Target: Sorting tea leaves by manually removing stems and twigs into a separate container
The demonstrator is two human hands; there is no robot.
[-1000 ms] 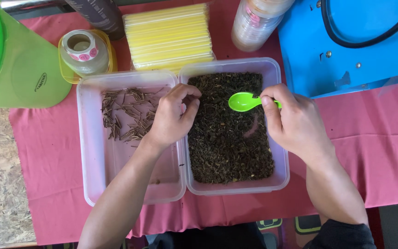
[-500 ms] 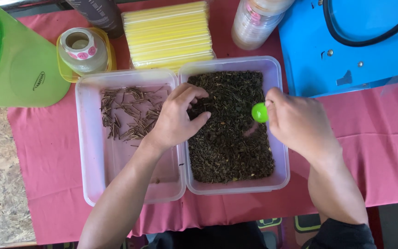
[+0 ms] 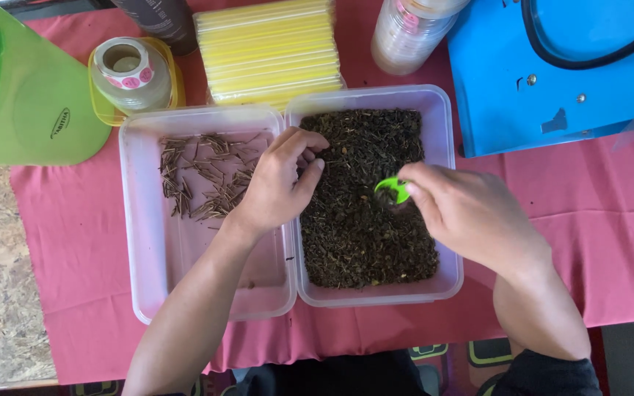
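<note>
Two clear plastic tubs sit side by side on a pink cloth. The right tub [image 3: 450, 139] is full of dark dried leaves [image 3: 361, 235]. The left tub [image 3: 137, 242] holds a scatter of thin brown stems [image 3: 203, 180]. My right hand [image 3: 471, 216] grips a small green spoon [image 3: 392, 189], its bowl dug into the leaves. My left hand [image 3: 277, 183] rests across the wall between the tubs, fingertips curled and pinched over the leaves; whether it holds anything is hidden.
A green plastic jug [image 3: 23, 95] stands at the far left, next to a tape roll in a yellow lid [image 3: 130, 70]. A pack of yellow straws [image 3: 269, 48], a dark bottle [image 3: 155, 18], a clear jar [image 3: 412, 33] and a blue machine [image 3: 559, 66] line the back.
My right hand has tipped the green spoon downward and pushed it into the leaves. My left hand stays over the tub divider, its fingers shifting slightly.
</note>
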